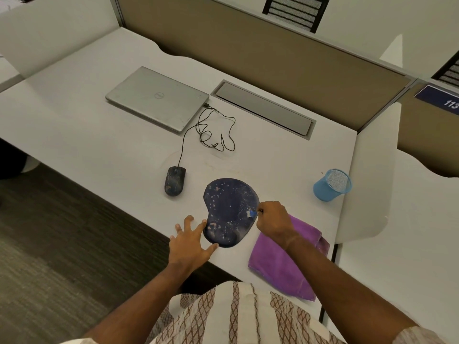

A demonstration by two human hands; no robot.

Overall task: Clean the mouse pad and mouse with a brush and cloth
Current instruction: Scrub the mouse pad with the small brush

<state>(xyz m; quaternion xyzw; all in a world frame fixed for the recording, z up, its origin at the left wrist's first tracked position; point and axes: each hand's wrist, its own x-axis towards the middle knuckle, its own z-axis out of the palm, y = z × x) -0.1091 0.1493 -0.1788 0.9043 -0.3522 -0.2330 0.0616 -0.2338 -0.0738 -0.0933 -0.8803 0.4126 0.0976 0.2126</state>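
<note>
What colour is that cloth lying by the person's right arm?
The cloth is purple, a plain solid colour; the head view shows it clearly.

Dark navy mouse pad [228, 209], speckled with pale flecks — the mouse [174, 181] beyond the left fingers [198, 228] matches. Blue brush [251, 214] with white bristles in the right fingers [267, 209], purple cloth [280, 264] just behind them — white table [99, 135].
</note>
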